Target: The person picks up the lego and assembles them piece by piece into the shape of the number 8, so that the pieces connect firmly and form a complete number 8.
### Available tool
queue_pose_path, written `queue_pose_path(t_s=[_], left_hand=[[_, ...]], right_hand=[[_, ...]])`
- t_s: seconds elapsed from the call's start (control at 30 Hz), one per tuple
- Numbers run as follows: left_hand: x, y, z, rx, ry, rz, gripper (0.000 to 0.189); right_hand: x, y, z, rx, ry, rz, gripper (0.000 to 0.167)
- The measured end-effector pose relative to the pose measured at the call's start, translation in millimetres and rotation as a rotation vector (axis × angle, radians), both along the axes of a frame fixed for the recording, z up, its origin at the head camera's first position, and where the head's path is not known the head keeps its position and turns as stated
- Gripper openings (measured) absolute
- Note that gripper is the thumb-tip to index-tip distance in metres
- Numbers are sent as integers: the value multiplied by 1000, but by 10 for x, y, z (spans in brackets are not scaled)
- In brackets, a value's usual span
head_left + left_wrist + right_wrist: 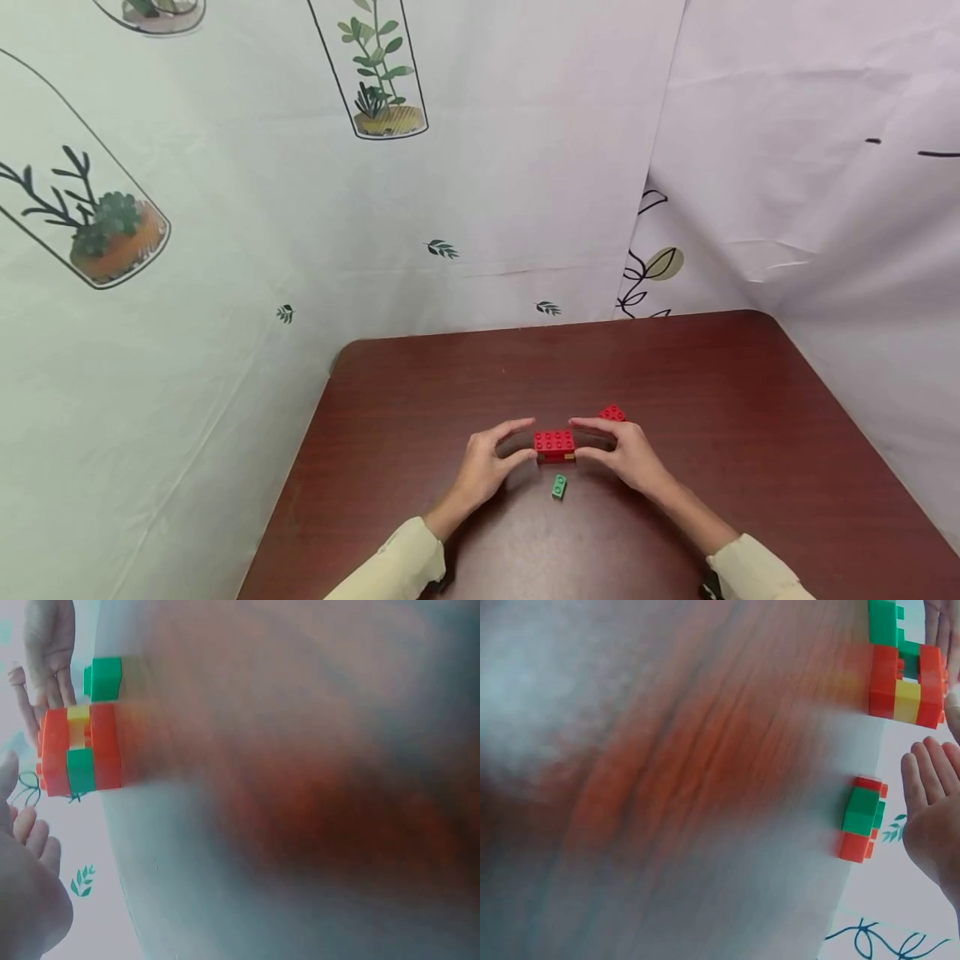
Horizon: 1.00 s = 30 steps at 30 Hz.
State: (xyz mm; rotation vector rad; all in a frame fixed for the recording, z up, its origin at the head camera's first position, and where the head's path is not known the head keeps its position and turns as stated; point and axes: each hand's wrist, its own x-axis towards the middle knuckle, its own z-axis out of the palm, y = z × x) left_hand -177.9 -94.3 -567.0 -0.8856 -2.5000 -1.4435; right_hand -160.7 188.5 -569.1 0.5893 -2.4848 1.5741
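A block stack (554, 444) stands on the table: a red eight-stud block on top, a red one below, with green (81, 771) and yellow (907, 701) blocks between them. My left hand (482, 467) is at its left end, thumb and fingers spread apart and gently curved, tips close to the stack. On the other end my right hand (628, 454) mirrors this, its thumb tip right beside the red edge. Neither hand grips the stack. A small green two-stud block (558, 487) lies in front of the stack.
Behind the right hand's fingers sits another piece with red studs (612, 412); the right wrist view shows a green block (861, 811) in it. The dark brown table (450, 375) meets a white printed cloth (487, 167) at its back edge.
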Motion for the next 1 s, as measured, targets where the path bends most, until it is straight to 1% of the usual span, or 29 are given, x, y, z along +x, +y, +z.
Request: queue_pose_path(t_s=[0.1, 0.2, 0.23, 0.3, 0.33, 0.4, 0.53, 0.63, 0.77, 0.9, 1.0], left_hand=[[66, 2, 19, 13, 110, -11, 60], [143, 26, 19, 29, 231, -47, 61], [170, 38, 16, 31, 260, -65, 59], [224, 66, 11, 27, 278, -104, 57], [249, 80, 4, 19, 275, -124, 56], [296, 103, -16, -1, 239, -161, 56], [359, 136, -85, -62, 161, -196, 56], [380, 157, -142, -98, 146, -189, 55], [379, 175, -197, -118, 121, -161, 53], [350, 182, -246, -108, 68, -151, 51], [321, 183, -270, -81, 16, -164, 49]], right_hand=[[20, 38, -5, -78, -17, 12, 54], [22, 53, -21, -117, -7, 28, 53], [20, 51, -27, -124, 0, 36, 53], [15, 38, -38, -133, 11, 50, 53], [11, 27, -41, -136, 12, 57, 53], [5, -2, -44, -135, 11, 68, 53], [-14, -73, -43, -122, -14, 80, 53], [-24, -111, -48, -102, -31, 74, 53], [-25, -129, -63, -82, -53, 59, 50], [-18, -133, -76, -110, -91, 66, 47], [-13, -130, -76, -146, -114, 82, 46]])
